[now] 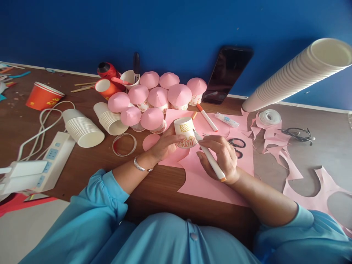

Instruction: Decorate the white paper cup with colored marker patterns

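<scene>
A small white paper cup is upside down in my left hand, whose fingers are wrapped round its side. The cup bears a yellow striped box and red-orange curly lines near its rim. My right hand grips a white marker with an orange end, its tip at the cup's right side. Pink paper with cut-out curves lies beneath both hands. Behind the cup stand several decorated cups with pink paper cone tops. Black-handled scissors lie just beyond my right hand, partly hidden.
A tall stack of paper cups leans at the right by a propped phone. Cup stacks, a tape roll and a power strip are at the left. Glasses and paper scraps lie right.
</scene>
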`<state>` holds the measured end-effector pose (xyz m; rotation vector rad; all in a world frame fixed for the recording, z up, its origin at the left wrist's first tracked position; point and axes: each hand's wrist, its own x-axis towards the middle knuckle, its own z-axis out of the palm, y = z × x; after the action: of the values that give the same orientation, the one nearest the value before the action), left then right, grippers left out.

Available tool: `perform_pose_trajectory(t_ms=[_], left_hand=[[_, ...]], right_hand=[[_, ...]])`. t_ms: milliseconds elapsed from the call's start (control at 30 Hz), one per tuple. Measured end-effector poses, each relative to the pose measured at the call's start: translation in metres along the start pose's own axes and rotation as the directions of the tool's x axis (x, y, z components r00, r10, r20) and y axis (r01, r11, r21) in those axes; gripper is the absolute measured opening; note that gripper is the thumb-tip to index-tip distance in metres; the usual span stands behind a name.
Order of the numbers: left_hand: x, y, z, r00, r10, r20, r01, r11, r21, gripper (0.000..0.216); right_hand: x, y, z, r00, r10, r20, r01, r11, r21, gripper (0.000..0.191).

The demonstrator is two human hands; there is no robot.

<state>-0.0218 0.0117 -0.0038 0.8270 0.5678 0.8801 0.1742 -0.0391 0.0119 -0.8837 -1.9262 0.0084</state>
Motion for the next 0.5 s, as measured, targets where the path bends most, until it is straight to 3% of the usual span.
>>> perform_pose_trajectory(t_ms=[500], left_hand=[[0.0029, 0.0043, 0.0044, 0.996, -0.054, -0.076, 0.056, 0.998, 0.018, 0.040]], right_hand=[[-0.0014, 0.0003, 0.0005, 1.000, 0.012, -0.002, -0.012, 1.000, -0.005, 0.031]])
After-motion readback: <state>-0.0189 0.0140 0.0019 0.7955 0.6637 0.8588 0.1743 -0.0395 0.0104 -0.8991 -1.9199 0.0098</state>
